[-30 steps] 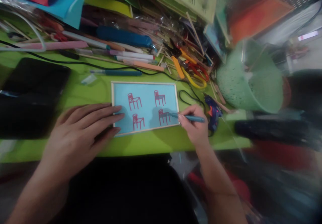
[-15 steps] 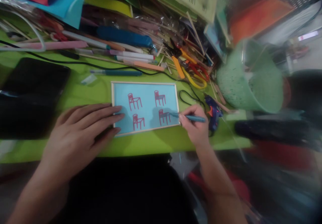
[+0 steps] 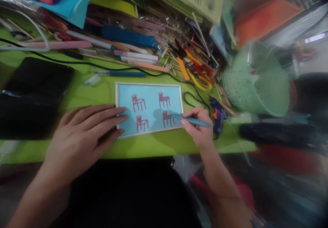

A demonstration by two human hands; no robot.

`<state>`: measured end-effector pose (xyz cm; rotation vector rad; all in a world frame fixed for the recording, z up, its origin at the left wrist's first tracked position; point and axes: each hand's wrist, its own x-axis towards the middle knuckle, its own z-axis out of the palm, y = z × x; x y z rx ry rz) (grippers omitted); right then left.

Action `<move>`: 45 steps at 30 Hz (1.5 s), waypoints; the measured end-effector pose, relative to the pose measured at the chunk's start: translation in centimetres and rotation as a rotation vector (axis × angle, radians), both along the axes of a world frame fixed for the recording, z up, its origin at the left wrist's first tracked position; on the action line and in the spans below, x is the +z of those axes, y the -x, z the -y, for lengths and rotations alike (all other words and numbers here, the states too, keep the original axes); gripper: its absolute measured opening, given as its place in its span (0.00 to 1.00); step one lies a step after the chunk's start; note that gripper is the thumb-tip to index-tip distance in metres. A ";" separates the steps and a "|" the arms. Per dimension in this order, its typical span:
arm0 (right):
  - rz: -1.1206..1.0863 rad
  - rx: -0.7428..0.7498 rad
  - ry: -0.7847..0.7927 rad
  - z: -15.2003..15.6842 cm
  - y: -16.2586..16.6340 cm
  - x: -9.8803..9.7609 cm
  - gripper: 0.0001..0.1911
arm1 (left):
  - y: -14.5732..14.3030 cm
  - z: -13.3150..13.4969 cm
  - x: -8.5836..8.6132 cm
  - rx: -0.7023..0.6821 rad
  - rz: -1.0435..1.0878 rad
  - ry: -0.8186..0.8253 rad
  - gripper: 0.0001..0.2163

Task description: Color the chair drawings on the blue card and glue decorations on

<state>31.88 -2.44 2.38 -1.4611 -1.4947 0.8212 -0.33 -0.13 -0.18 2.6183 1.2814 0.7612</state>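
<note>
Currently, blue pen (image 3: 196,121) pinched by right hand (image 3: 200,129); framed card (image 3: 150,109) overlapped at left edge by left hand (image 3: 78,135), fingers (image 3: 110,121) slightly spread.

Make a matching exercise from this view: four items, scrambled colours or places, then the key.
Column one:
1. Pen at the lower-right chair drawing
2. Left hand
3. Glue gun
4. Basket

Column two:
A. Pale green
B. Fingers over the framed card's left edge
C. Dark blue and orange
D. In the right hand's grip

Pairs: 1-D, 2-B, 3-C, 4-A
</note>
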 end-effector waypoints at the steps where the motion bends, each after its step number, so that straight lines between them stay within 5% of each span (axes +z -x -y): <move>1: 0.012 -0.002 0.001 0.0 0.1 0.1 0.05 | 0.0 0.0 0.0 -0.001 -0.001 0.003 0.12; 31: 0.077 -0.009 0.097 0.2 0.1 -0.1 0.07 | 0.1 0.1 0.1 0.023 0.017 0.072 0.13; 45: 0.132 -0.083 -0.010 -0.1 0.3 0.2 0.06 | 0.1 0.1 0.1 0.006 -0.008 0.044 0.13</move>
